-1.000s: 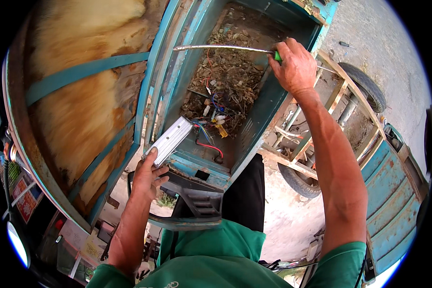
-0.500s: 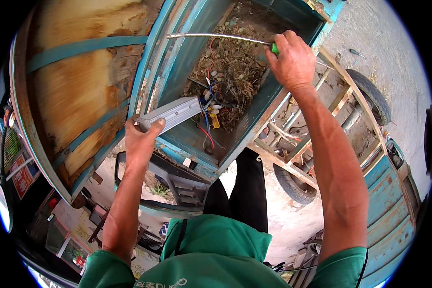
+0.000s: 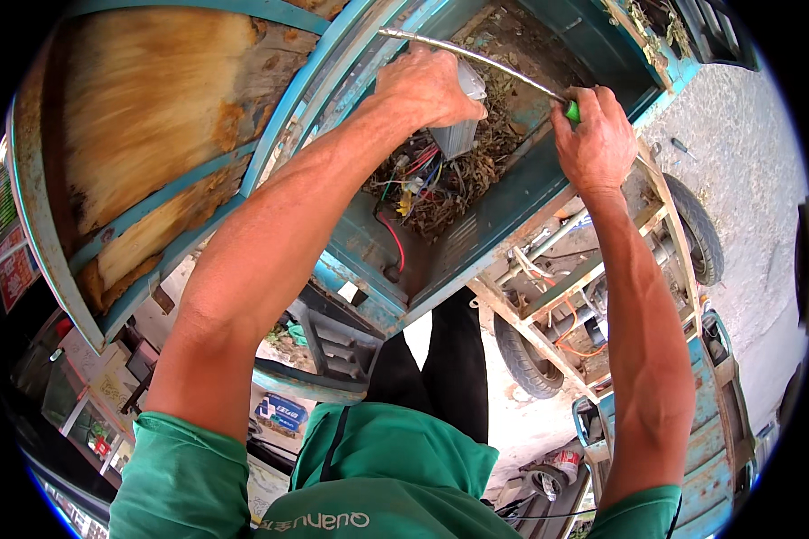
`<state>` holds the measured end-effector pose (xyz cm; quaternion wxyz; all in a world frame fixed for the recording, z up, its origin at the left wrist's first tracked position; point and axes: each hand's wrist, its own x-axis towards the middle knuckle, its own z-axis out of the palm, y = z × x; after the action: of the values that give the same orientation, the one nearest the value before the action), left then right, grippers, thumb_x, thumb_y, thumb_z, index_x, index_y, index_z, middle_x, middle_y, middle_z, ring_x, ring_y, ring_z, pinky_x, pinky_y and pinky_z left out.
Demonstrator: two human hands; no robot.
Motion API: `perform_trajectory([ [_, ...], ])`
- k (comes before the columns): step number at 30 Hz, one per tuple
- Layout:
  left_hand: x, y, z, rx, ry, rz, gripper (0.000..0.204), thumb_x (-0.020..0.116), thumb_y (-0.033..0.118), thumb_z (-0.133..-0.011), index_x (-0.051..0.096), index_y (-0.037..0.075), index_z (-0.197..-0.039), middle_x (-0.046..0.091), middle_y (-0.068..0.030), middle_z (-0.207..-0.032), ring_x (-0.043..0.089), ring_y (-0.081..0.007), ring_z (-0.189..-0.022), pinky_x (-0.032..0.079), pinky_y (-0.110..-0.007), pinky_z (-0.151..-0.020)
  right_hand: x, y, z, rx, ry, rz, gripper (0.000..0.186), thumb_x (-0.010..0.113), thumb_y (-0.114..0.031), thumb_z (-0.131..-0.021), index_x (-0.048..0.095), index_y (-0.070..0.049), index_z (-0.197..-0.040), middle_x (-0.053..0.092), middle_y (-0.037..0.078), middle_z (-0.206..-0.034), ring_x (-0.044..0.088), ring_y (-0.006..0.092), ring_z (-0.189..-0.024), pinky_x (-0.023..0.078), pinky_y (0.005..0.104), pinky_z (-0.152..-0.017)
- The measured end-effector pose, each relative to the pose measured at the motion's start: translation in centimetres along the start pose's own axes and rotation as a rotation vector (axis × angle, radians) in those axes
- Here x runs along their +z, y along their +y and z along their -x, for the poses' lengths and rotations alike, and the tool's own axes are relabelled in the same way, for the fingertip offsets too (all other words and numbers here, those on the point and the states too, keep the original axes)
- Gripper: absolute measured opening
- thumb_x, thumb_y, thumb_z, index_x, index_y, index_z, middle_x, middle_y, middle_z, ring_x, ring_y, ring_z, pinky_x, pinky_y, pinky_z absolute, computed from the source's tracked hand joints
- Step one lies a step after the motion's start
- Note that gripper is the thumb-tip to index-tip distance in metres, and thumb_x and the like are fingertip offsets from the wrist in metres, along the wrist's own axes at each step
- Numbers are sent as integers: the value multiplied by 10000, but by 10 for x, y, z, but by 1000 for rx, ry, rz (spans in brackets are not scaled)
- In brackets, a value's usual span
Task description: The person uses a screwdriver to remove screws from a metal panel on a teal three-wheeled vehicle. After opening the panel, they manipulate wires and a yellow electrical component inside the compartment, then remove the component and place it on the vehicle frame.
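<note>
My left hand (image 3: pixel 430 88) reaches over the blue metal compartment (image 3: pixel 503 216) and is closed on a silver-grey finned metal box (image 3: pixel 458 136). Wires (image 3: pixel 420 171) in several colours, with pale and yellow connectors, lie below the box on dry leaves and dirt. Closed round a green handle, my right hand (image 3: pixel 597 142) holds a long screwdriver (image 3: pixel 499 67) above the compartment's right side. Its shaft slants up and left, past the box, and its tip is near the compartment's left edge.
A raised lid (image 3: pixel 166 108) with a worn wooden panel stands at left. To the right are a rusty metal frame (image 3: pixel 539 314) and two tyres (image 3: pixel 526 359). Another screwdriver (image 3: pixel 683 148) lies on the concrete. A dark plastic part (image 3: pixel 337 350) juts out near my legs.
My left hand has carried the finned box up and right, from the compartment's near left edge to over the debris. My right hand and the screwdriver have shifted right and slightly down.
</note>
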<state>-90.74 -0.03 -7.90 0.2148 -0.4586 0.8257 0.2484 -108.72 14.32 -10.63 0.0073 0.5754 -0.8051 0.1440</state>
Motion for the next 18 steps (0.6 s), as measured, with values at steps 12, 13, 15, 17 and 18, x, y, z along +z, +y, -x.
perform_trajectory([
  [12,77,-31,-55,173,205,596,732,777,320,-806,462,-20,-1373,606,-238,-1238,627,-317,-1114,511,-385,-954,3,-2,0,-16,3,-19,239,744,-266,-771,644,-99,-909,591,66,-892,622,281,-857,508,412,-725],
  [13,80,-34,-45,180,141,664,645,754,294,-831,505,-21,-1335,630,-218,-1210,638,-300,-1092,512,-370,-945,3,1,1,-11,-4,-11,239,745,-264,-769,644,-98,-908,592,66,-893,622,280,-856,508,413,-724],
  [15,91,-48,-20,61,91,749,443,698,241,-877,595,-16,-1224,679,-165,-1127,660,-259,-1026,518,-351,-904,3,4,1,-10,-2,-5,238,747,-260,-767,643,-97,-905,592,66,-892,623,280,-855,508,413,-722],
  [17,109,-70,12,-166,182,780,289,658,205,-901,659,-4,-1101,711,-117,-1024,674,-214,-938,525,-339,-833,2,6,2,-18,9,-7,238,749,-255,-764,641,-95,-902,590,67,-888,623,279,-854,508,411,-720],
  [18,120,-82,24,-266,263,790,247,650,198,-903,675,2,-1052,719,-101,-976,677,-193,-895,526,-331,-794,2,6,1,-19,11,-5,237,750,-253,-763,639,-94,-900,587,69,-885,623,280,-853,508,410,-717],
])
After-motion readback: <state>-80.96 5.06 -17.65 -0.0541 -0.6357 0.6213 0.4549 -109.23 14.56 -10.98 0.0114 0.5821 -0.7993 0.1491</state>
